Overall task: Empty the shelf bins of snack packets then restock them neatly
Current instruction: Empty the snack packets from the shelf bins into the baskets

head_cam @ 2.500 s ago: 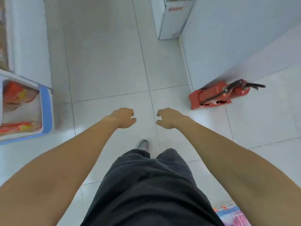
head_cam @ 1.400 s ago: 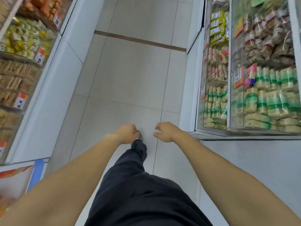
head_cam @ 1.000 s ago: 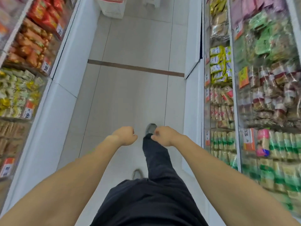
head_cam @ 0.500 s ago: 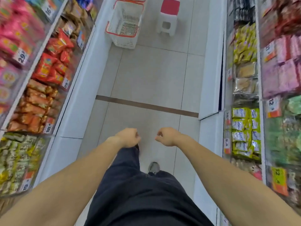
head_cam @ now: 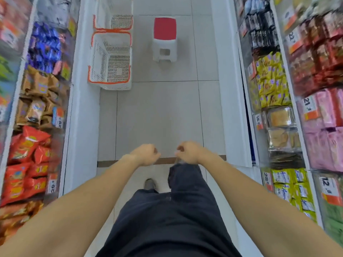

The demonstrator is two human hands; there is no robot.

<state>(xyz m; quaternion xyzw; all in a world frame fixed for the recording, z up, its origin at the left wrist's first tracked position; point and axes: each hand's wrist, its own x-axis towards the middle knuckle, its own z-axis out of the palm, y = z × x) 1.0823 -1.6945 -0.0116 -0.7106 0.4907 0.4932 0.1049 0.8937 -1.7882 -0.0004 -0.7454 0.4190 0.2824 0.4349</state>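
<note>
head view: aisle between two shelves, snack packets [head_cam: 29,145] in bins both sides
hands: left hand [head_cam: 146,154] and right hand [head_cam: 187,153] loosely curled, holding nothing
step: looks like the approach — nothing emptied yet
next: probably grab the white basket [head_cam: 111,60] ahead on the floor, left of the stool [head_cam: 164,39]

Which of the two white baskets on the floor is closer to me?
The nearer basket, orange-rimmed and fully in view beside the left shelf base. The other basket sits directly behind it, farther up the aisle and partly cut off, left of the red-topped stool.
</note>
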